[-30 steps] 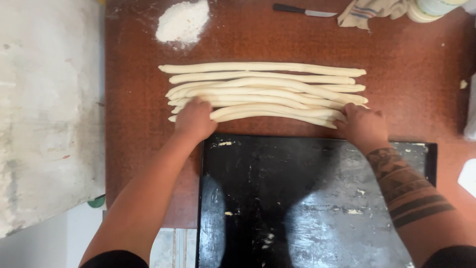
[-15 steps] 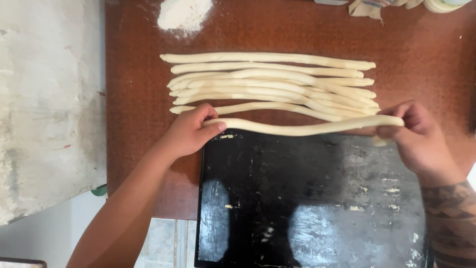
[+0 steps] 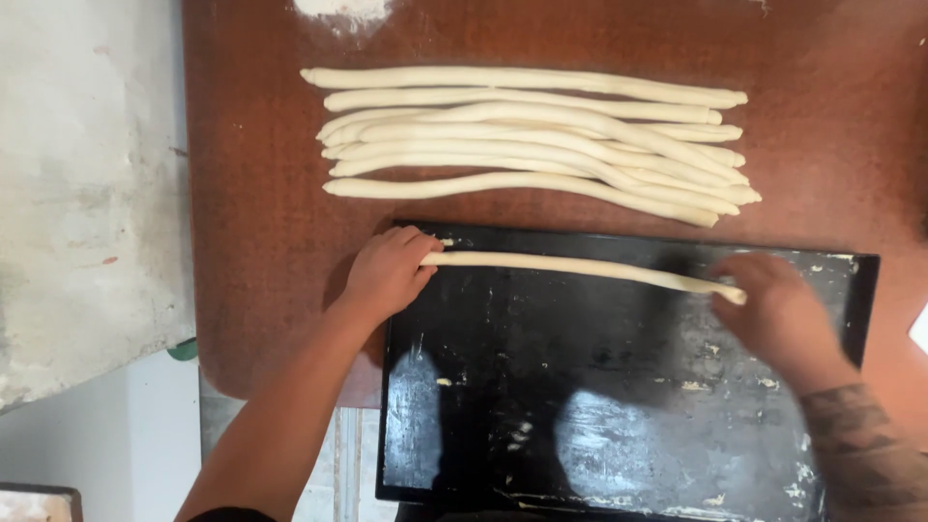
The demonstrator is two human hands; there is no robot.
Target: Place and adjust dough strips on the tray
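Dough rope (image 3: pixel 580 268) lies stretched across the far edge of the black baking tray (image 3: pixel 483 406), one end at each hand. Left hand (image 3: pixel 387 274) at the tray's far-left corner, grip narrow, fingertips pinching the rope's left end. Right hand (image 3: pixel 778 314) at the right end, blurred; the rope's tip sits under the fingers, but how tight the grip is I cannot tell.

To lay it well, my judgement: keep both ends level and let the middle touch first, no pulling (soft dough thins where it is tugged), and run it parallel to the tray's far rim so others could sit beside it.

Materials: rope pale cream, matte, smooth, slightly thicker toward the left, tapering right. Tray is dark sheet metal, scuffed, glossy in patches, flecked with dried dough crumbs. It overhangs the near edge of the reddish-brown tabletop (image 3: pixel 251 242), which has a fine dimpled texture.

Beyond the tray, a bundle of dough ropes (image 3: pixel 532 135) lies side by side, some overlapping, ends uneven. A flour heap (image 3: pixel 343 10) sits at the far edge. A whitish, rough wall (image 3: pixel 87 184) stands left.
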